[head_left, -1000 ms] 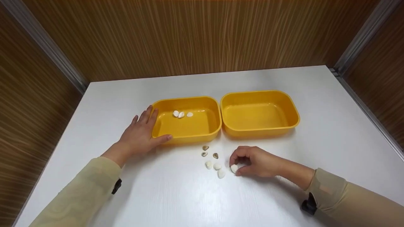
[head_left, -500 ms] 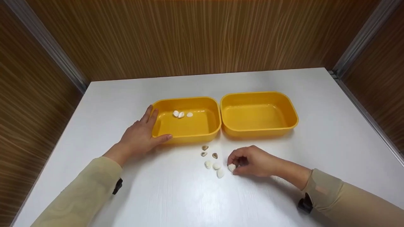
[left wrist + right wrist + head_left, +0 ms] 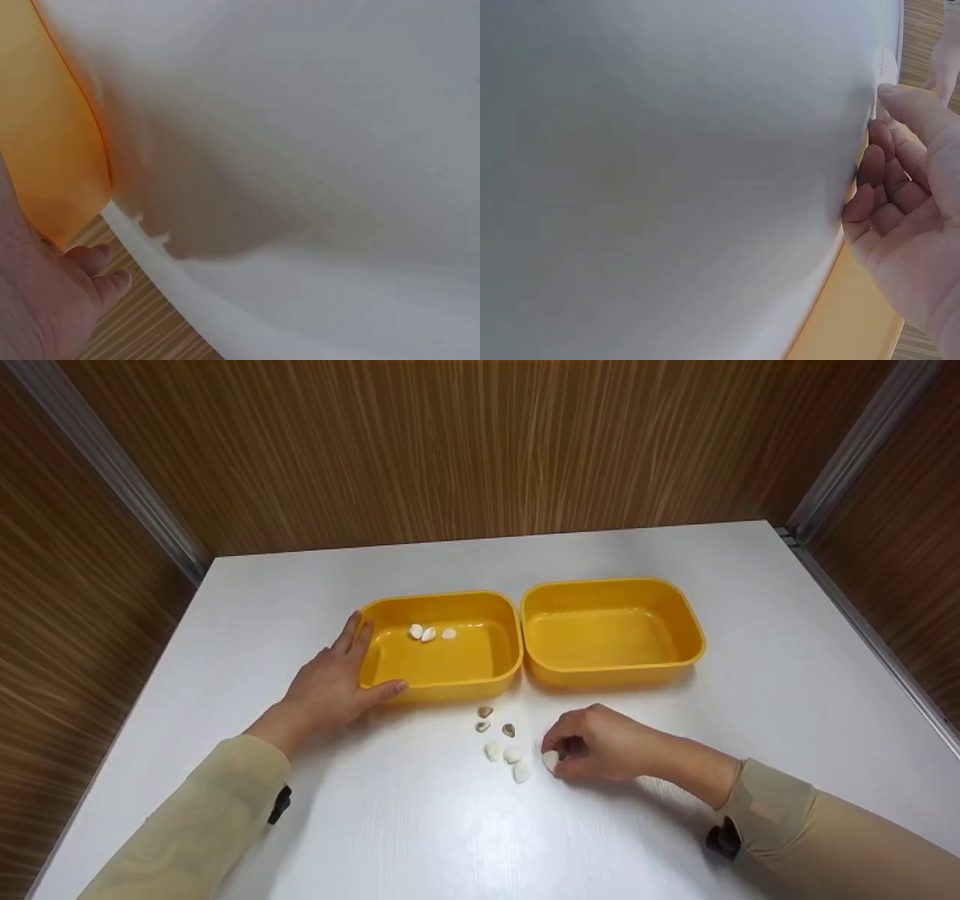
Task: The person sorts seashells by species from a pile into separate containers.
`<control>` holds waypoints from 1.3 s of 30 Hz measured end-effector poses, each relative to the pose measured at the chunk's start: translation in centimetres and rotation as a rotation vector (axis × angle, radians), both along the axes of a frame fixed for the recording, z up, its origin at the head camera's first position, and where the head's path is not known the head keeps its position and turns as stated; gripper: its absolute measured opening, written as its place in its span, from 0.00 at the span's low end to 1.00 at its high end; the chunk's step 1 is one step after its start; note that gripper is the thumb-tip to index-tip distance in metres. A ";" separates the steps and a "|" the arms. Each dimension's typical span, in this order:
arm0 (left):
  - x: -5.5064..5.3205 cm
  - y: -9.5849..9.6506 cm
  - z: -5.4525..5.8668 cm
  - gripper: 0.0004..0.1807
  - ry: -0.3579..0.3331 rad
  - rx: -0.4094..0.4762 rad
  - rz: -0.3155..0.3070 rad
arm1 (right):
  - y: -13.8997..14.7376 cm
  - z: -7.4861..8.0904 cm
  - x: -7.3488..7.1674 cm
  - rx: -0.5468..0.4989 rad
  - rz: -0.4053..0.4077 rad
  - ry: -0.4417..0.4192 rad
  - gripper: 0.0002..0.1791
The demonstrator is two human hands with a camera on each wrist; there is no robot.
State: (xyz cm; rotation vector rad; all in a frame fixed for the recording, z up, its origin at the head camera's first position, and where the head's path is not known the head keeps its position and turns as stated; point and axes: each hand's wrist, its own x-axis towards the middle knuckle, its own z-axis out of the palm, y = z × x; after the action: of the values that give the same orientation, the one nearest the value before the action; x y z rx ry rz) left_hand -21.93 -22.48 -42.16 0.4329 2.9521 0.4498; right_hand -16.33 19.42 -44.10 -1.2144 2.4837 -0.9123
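My right hand (image 3: 607,746) pinches a white shell (image 3: 550,761) between thumb and fingers, low over the white tabletop. In the right wrist view, the thumb touches the pale shell (image 3: 886,71) and the other fingers are curled. Left of this hand lie several loose shells: white ones, such as this white shell (image 3: 521,771), and smaller brown ones, such as this brown shell (image 3: 509,730). My left hand (image 3: 330,682) rests against the left end of the left yellow bin (image 3: 450,690), fingers extended along its side, thumb over the front rim. White shells (image 3: 428,634) lie inside that bin.
A second yellow bin (image 3: 615,667) stands directly right of the first, their ends nearly touching. Wood-grain panels (image 3: 480,450) enclose the white table (image 3: 420,825) at the back and sides.
Both hands keep their places, the right one with the white shell in its fingers. Only the head view has shifted slightly.
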 end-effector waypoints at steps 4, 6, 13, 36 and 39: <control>0.2 0.0 0.1 0.69 0.004 0.009 -0.005 | -0.1 0.8 -0.3 -0.044 -0.020 0.005 0.10; 0.2 0.0 0.2 0.68 -0.001 0.010 0.001 | -0.2 1.6 -0.7 -0.060 -0.026 0.015 0.09; 0.3 0.1 0.3 0.68 -0.007 0.000 0.011 | -1.3 5.7 -2.5 -0.159 -0.051 0.057 0.12; 0.4 0.8 0.1 0.69 -0.021 0.012 0.007 | -7.8 9.7 -9.9 -0.256 -0.173 0.018 0.13; 0.3 1.0 0.0 0.68 -0.030 0.011 0.016 | -8.5 9.0 -10.7 -0.239 -0.187 0.005 0.14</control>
State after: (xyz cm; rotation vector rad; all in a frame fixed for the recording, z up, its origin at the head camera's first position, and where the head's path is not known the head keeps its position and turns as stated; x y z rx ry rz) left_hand -21.62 -21.49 -42.11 0.4001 2.9277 0.4700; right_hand -27.01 10.93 -35.06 -1.0617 2.5834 -1.2875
